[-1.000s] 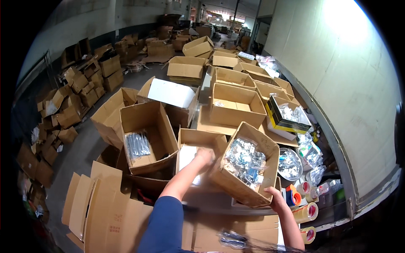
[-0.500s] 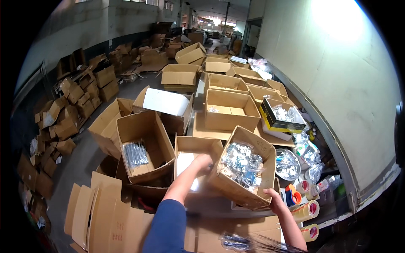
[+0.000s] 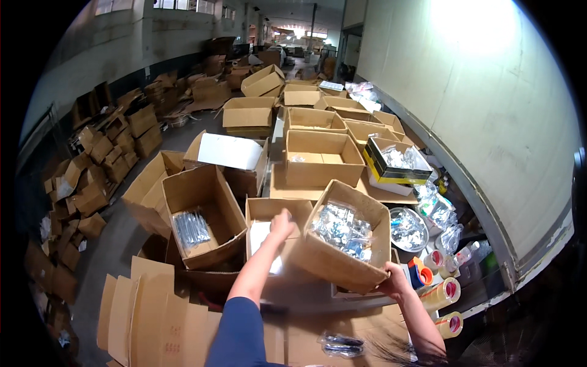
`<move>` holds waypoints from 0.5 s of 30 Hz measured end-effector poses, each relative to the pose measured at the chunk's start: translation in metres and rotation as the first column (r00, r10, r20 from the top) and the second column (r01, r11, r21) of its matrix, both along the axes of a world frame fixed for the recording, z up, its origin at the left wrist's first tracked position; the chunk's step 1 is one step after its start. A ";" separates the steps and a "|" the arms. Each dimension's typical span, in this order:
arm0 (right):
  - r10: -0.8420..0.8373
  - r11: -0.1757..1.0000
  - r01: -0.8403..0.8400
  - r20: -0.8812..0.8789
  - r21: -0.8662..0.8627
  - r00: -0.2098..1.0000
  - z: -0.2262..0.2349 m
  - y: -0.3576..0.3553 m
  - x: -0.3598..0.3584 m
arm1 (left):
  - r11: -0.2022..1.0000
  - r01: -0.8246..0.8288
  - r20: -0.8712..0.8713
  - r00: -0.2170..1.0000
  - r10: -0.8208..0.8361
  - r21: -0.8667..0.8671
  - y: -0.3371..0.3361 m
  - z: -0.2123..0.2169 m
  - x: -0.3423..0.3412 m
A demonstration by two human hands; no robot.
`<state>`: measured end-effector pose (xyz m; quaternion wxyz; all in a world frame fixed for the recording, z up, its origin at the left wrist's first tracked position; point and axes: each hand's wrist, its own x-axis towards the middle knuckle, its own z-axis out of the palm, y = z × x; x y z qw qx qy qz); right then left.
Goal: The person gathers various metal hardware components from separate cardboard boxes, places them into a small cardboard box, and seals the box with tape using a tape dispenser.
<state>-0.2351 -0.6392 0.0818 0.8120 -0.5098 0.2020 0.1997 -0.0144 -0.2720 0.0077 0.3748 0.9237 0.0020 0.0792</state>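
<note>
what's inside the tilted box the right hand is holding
The tilted box in the right hand holds clear plastic bags of silvery and bluish parts; whatever lies beneath them is covered.

Left upper arm [image 3: 237, 330] in dark blue fabric sleeve, bare left forearm [image 3: 254, 269] stretched from near to far, bare left hand [image 3: 282, 225] at its far end, fingers partly curled, bare right forearm [image 3: 424, 321] angled far and leftward, bare right hand [image 3: 396, 283] bent in a grip.
</note>
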 end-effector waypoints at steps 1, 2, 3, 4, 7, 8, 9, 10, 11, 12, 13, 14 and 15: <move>0.020 0.991 -0.008 0.089 -0.132 0.996 0.005 0.005 -0.008 | 0.965 -0.026 -0.016 1.000 0.023 -0.260 -0.006 0.024 -0.014; 0.123 0.947 -0.049 0.219 -0.317 0.968 0.010 0.025 -0.008 | 0.868 -0.091 -0.023 0.996 0.091 -0.489 0.015 0.054 -0.034; 0.182 0.923 -0.062 0.287 -0.380 0.941 0.018 0.046 -0.007 | 0.868 -0.091 0.152 0.971 0.187 -0.488 0.046 0.034 -0.021; 0.103 0.972 -0.044 0.250 -0.230 0.963 0.033 0.058 -0.012 | 0.692 -0.019 0.139 0.975 0.173 -0.722 0.046 0.051 -0.036; 0.248 0.907 -0.048 0.439 -0.418 0.864 0.022 0.046 -0.017 | 0.299 0.122 0.167 0.977 0.130 -0.947 0.044 0.134 -0.105; 0.099 0.973 -0.034 0.275 -0.229 0.956 0.068 0.081 -0.023 | 0.265 0.137 0.188 0.966 0.179 -0.955 0.060 0.150 -0.130; 0.091 0.983 -0.051 0.229 -0.177 0.969 0.072 0.088 -0.022 | 0.241 0.130 0.175 0.969 0.175 -0.962 0.070 0.160 -0.150; 0.084 0.991 -0.063 0.182 -0.117 0.980 0.070 0.092 -0.023 | 0.223 0.122 0.161 0.972 0.169 -0.967 0.076 0.168 -0.165; 0.102 0.987 -0.075 0.201 -0.140 0.974 0.070 0.098 -0.025 | 0.180 0.128 0.156 0.977 0.148 -0.975 0.078 0.176 -0.183; 0.097 0.989 -0.073 0.191 -0.127 0.977 0.068 0.107 -0.028 | 0.135 0.134 0.151 0.981 0.126 -0.982 0.078 0.176 -0.200; 0.121 0.981 -0.088 0.190 -0.174 0.974 0.068 0.119 -0.030 | 0.108 0.111 0.122 0.987 0.104 -0.988 0.082 0.171 -0.214; 0.147 0.972 -0.106 0.188 -0.212 0.971 0.067 0.134 -0.032 | 0.039 0.066 0.069 0.996 0.065 -0.997 0.088 0.164 -0.228; 0.181 0.967 -0.145 0.164 -0.211 0.970 0.066 0.148 -0.032 | -0.037 0.035 0.034 0.999 0.042 -0.999 0.089 0.157 -0.244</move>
